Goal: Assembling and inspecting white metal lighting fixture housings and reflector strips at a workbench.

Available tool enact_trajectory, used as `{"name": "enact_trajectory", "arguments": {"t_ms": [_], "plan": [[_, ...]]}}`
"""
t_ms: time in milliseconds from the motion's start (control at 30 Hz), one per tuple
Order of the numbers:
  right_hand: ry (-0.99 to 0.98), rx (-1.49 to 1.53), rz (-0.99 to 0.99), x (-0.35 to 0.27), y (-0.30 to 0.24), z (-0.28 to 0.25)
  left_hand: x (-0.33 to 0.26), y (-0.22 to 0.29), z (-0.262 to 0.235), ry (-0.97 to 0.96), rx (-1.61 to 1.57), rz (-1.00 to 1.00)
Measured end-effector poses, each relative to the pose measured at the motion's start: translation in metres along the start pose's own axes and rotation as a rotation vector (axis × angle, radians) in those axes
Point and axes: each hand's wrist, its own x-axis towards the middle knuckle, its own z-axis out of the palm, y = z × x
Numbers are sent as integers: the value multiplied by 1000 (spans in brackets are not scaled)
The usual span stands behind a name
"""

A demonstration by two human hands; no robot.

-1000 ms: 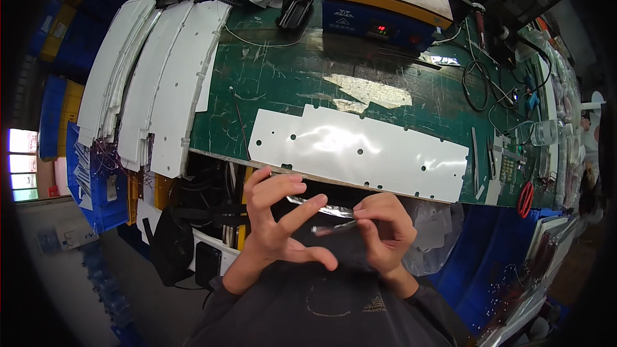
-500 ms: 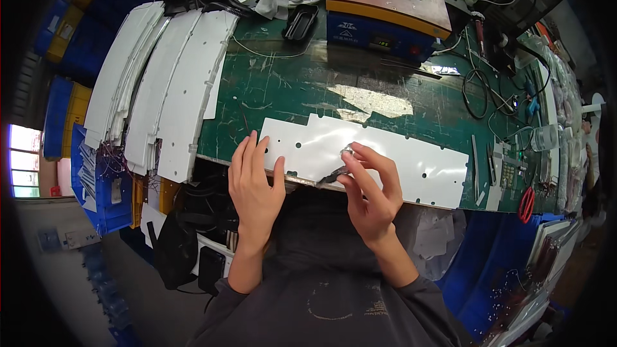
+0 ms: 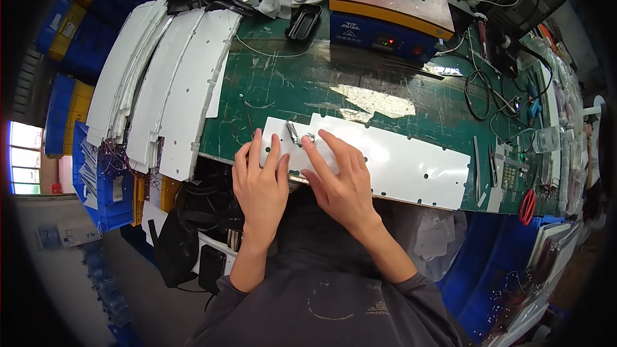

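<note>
Since both hands, left [image 3: 260,183] and right [image 3: 340,180], press flat with fingers spread, holding nothing, the long white perforated panel [image 3: 398,164] could slide toward six o'clock, knocking the small metal clip [image 3: 294,133] loose.

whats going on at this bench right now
A person is working at a scuffed green workbench. Both hands lie flat on the left end of a long white panel with small holes, at the bench's near edge. The left hand and the right hand have their fingertips close to a small silvery metal part lying on the panel. More white panels are stacked on the left.
</note>
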Motion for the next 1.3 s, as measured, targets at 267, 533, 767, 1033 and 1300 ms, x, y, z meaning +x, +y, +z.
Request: {"name": "enact_trajectory", "arguments": {"t_ms": [267, 533, 767, 1033, 1300], "plan": [[-199, 85, -29, -1, -2, 3, 4, 2, -5, -14, -253, -124], [-203, 88, 25, -2, -4, 4, 22, -8, -20, -145, -394, -368], [-200, 104, 47, -3, -3, 5, 26, -1, -24, -118, -188, -37], [-176, 128, 45, -2, -5, 5, 25, 22, -33, -149, -584, -66], [-55, 144, 184, 0, -19, 17, 23, 31, -30, -262, -979, -248]]}}
